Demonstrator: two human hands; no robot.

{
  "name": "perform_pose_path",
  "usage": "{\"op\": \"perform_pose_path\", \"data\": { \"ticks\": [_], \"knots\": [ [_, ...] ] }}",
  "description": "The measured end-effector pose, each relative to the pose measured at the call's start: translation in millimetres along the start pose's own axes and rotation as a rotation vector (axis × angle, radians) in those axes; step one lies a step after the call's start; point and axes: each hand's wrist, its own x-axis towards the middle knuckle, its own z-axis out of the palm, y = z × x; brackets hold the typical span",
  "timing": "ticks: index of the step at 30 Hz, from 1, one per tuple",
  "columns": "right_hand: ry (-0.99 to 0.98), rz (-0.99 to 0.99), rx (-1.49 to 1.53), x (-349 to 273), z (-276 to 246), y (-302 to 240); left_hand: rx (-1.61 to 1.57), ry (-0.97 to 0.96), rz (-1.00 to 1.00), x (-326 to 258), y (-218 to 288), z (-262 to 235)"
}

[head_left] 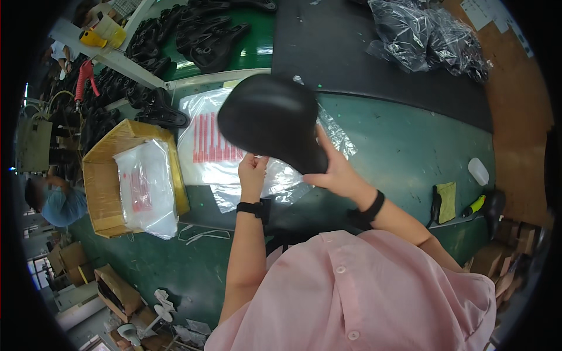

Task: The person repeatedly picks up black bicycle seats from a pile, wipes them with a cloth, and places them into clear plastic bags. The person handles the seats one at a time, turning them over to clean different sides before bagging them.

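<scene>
So the right hand [338, 169] gripped the black saddle [269, 114] by its nose, wide end stretching off up-left, left hand [253, 171] by its near edge, couldn't tell if pinching.

Between the left hand [253, 175] and the right hand [336, 169], the black bicycle saddle [269, 111] shows a smooth cover with a soft sheen; whether leather or plastic, I cannot tell. Under the hands, the bags [202, 137] are of thin, transparent plastic, glossy and wrinkled. Left of the left hand, the box [102, 187] is of brown cardboard. To the right of the right hand, the green tabletop [415, 149] looks smooth and slightly shiny. Beyond both hands, the dark mat [333, 52] looks matt, beside crinkled, shiny plastic film [410, 35].
</scene>
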Motion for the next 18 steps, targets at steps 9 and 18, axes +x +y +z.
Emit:
{"op": "perform_pose_path", "data": {
  "ticks": [9, 18],
  "knots": [
    [-0.363, 0.114, -0.573, 46, 67, 21, -0.534, 0.512, 0.018, 14, -41, -91],
    [-0.433, 0.021, -0.796, 62, 55, -6, 0.5, 0.117, 0.688, -20, 106, -67]
  ]
}}
